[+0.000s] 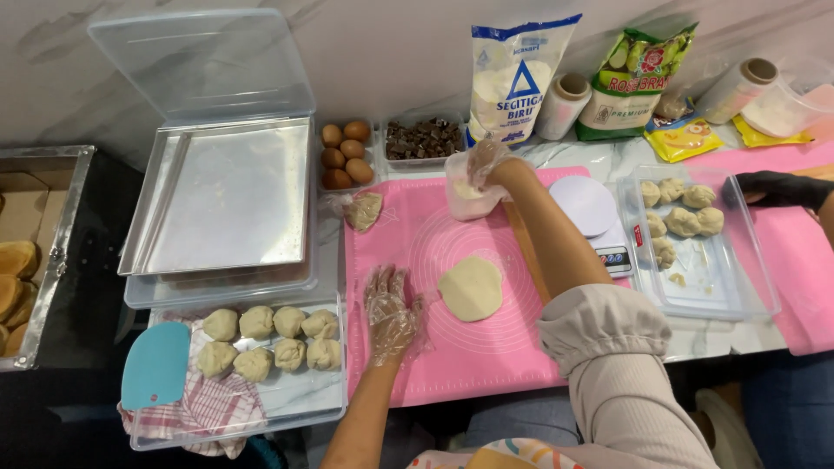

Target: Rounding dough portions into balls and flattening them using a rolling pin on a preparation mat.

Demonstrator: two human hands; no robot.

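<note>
Right hand fingertips hidden inside plastic tub

Right fingertips hidden inside cup, buns — cut off at left edge

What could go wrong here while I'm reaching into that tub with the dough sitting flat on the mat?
The right hand is dipping into a small clear tub on the edge of the pink mat; it looks light and might tip. The forearm crosses close beside the white scale and could nudge it. The left hand rests flat beside the flattened dough, whose loose plastic glove may stick to or crease it.
</note>
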